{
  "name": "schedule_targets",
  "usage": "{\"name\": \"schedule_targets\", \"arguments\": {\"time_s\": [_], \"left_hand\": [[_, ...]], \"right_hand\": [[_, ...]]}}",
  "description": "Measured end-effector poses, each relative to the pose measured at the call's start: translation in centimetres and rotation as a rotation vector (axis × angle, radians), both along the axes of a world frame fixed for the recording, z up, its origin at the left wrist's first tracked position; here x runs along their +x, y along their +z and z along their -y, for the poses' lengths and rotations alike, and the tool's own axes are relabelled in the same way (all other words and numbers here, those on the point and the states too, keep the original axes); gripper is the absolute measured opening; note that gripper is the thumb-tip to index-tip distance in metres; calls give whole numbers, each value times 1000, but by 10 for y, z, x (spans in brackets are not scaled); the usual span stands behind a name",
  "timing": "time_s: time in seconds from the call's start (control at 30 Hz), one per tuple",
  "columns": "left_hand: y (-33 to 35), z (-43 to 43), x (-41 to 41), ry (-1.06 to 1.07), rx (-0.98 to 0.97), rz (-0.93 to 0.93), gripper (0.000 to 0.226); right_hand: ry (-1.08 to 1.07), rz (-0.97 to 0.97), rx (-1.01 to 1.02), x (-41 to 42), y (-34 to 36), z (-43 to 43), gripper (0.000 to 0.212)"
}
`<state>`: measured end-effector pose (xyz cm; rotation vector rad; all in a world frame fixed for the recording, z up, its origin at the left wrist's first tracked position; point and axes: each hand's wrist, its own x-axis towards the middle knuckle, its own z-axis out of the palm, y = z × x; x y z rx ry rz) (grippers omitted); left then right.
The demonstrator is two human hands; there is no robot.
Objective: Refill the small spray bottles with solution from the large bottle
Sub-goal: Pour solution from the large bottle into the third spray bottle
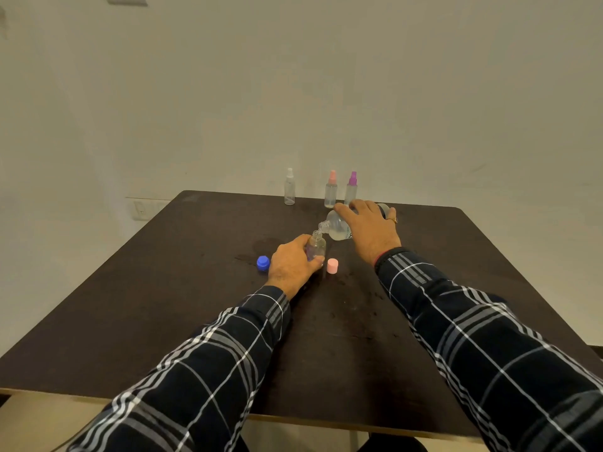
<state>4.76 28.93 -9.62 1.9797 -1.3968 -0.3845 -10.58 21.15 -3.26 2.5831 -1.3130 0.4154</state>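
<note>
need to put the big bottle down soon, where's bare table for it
Bare: the table left of the blue cap, the right side beyond the right hand, and the near half between the sleeves. Crowded: the middle, around the small bottle and pink cap, and the far edge with three spray bottles.

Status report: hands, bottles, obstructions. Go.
Left hand steadies open small bottle. Right hand tips large bottle, spout at its mouth. Pink cap close beside; no obstruction.
</note>
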Motion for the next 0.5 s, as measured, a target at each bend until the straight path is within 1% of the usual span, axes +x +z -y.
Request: {"name": "schedule_targets", "arguments": {"time_s": [0.5], "left_hand": [[1, 1, 0, 2, 15, 3, 51]], "right_hand": [[-1, -8, -3, 1, 1, 1, 73]]}}
